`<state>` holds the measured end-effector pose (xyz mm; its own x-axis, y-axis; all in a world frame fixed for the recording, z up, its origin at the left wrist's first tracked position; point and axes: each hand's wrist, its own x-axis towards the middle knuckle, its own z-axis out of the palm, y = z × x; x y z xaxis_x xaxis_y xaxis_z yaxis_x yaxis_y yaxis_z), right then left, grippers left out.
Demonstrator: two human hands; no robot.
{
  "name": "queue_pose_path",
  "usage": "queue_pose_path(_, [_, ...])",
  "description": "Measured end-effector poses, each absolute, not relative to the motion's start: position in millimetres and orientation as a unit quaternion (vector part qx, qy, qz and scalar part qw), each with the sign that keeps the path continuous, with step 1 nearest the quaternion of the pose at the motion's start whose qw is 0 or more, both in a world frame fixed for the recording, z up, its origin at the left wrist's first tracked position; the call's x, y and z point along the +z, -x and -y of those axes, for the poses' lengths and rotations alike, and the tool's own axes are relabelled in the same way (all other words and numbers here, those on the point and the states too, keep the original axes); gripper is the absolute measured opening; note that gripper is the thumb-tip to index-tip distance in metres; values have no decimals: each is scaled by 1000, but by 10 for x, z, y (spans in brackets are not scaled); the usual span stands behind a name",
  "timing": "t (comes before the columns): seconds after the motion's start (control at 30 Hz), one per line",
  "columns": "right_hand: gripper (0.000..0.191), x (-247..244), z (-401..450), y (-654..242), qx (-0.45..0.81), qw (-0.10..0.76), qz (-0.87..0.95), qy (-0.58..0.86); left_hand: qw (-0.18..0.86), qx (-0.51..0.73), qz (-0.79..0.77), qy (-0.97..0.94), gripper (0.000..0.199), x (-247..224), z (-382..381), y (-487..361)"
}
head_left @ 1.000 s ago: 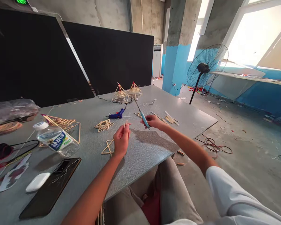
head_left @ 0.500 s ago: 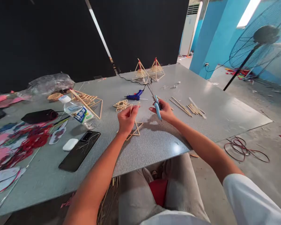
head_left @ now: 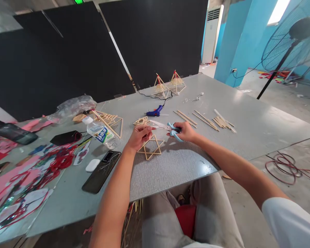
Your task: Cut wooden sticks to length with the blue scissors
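Note:
My left hand [head_left: 139, 138] is closed in a pinch on a thin wooden stick [head_left: 145, 121], most of it hidden by the fingers. In my right hand [head_left: 187, 132] is a pair of scissors [head_left: 175, 133] with light blue handles. The scissor blades are apart and point left, with their tips close to my left fingers. Just below my left hand, a star-shaped stick frame [head_left: 153, 153] lies flat on the table. Behind that hand sits a smaller stack of stick stars [head_left: 141, 121].
A blue glue gun [head_left: 155, 111] lies farther back, before two stick pyramids [head_left: 160, 88]. Loose sticks [head_left: 206, 120] lie to the right. Leftward are a plastic bottle [head_left: 102, 132], a larger stick frame [head_left: 121, 127], a phone [head_left: 99, 177], a white case [head_left: 92, 165] and red cords [head_left: 63, 156].
My right hand has turned the scissors from pointing away to pointing left, bringing the blades near my left hand. The head view has shifted left and up.

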<state>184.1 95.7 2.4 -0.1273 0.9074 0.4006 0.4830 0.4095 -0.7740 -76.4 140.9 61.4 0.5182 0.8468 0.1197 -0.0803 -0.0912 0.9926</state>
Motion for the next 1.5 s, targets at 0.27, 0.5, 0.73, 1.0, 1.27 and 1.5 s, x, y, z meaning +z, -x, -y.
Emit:
queue_pose_path(0.27, [61,42,-936,-1836,220,421,739,478,616,316,-281,-664,57,602,-1567,1005])
queue_pose_path(0.5, [62,-33,-969,-1865,187,430,757,455,621,274,-261,-687,55,657,-1597,1110])
queue_pose_path(0.73, [57,-37,-969,-1887,191,435,758,446,626,264,-254,-688,52,647,-1617,1121])
queue_pose_path(1.0, [54,-35,-988,-1954,180,414,766,459,608,263,-240,-710,54,633,-1638,1146])
queue_pose_path(1.27, [50,4,-978,-1989,161,397,778,460,603,274,-242,-709,54,625,-1650,1147])
queue_pose_path(1.5, [34,56,-971,-2107,112,416,777,459,610,218,-256,-718,54,628,-1639,1155])
